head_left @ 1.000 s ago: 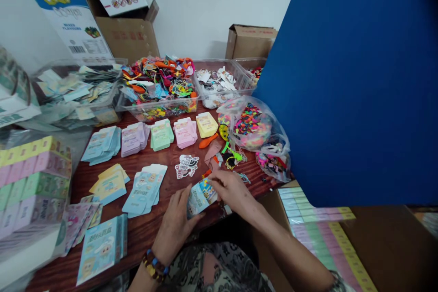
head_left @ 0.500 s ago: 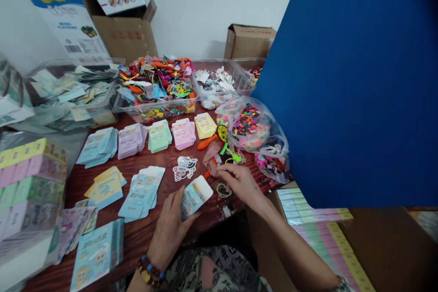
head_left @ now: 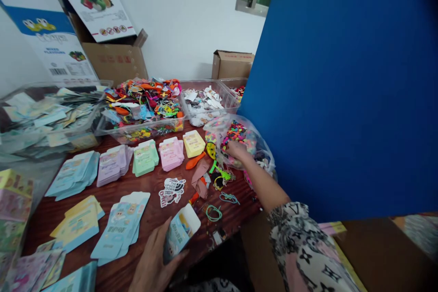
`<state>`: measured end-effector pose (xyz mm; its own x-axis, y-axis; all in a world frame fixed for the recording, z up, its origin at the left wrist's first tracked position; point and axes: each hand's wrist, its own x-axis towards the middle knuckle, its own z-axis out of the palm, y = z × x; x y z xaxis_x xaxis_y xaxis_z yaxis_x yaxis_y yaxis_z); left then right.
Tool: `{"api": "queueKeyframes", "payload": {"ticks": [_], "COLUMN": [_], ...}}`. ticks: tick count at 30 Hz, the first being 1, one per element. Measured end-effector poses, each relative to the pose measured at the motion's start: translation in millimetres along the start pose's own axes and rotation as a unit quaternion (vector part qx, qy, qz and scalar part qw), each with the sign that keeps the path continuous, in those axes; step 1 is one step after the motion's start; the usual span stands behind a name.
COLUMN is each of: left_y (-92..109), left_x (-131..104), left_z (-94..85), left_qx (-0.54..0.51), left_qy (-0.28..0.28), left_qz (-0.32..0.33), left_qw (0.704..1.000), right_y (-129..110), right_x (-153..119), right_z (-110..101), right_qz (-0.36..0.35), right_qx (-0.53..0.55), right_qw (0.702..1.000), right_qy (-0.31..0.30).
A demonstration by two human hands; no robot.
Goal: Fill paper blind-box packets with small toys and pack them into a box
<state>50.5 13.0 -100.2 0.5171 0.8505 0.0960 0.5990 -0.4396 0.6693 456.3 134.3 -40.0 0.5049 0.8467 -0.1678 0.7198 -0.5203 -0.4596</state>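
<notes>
In the head view, my left hand (head_left: 155,255) has its fingers wrapped around a small open blue box (head_left: 178,233) at the near edge of the bench (head_left: 150,212). My right hand (head_left: 237,149) reaches into the clear plastic bag (head_left: 255,133) of colourful bits; I cannot tell how wide those fingers are or whether they grip anything.

Bare tabletop (head_left: 154,213) btwn flat blue cartons (head_left: 119,228) & sticker (head_left: 173,191); tubs (head_left: 147,124) block rear, blue panel (head_left: 328,91) R.
</notes>
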Motion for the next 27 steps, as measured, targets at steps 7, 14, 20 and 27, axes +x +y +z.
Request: {"api": "queueKeyframes", "payload": {"ticks": [7,14,20,27], "left_y": [0,12,24,37], "left_x": [2,18,32,37], "left_z": [-1.6,-3.0,-4.6,-10.1], "left_qx": [-0.005,-0.043,-0.046,-0.052], "left_qy": [-0.011,-0.001,0.028,0.038], "left_qz": [-0.001,0.006,-0.007,0.011], "left_qw": [1.000,0.999,0.999,0.998], "right_y": [28,24,-17,-68], "right_x": [-1,-21,-98,-176], "right_z": [-10,-33,-17,32], "right_qz": [-0.048,-0.073,-0.139,-0.294], "right_qx": [0.141,0.305,0.424,0.309], "right_qw": [0.989,0.949,0.889,0.890], "right_qy": [-0.009,-0.022,-0.101,-0.160]}}
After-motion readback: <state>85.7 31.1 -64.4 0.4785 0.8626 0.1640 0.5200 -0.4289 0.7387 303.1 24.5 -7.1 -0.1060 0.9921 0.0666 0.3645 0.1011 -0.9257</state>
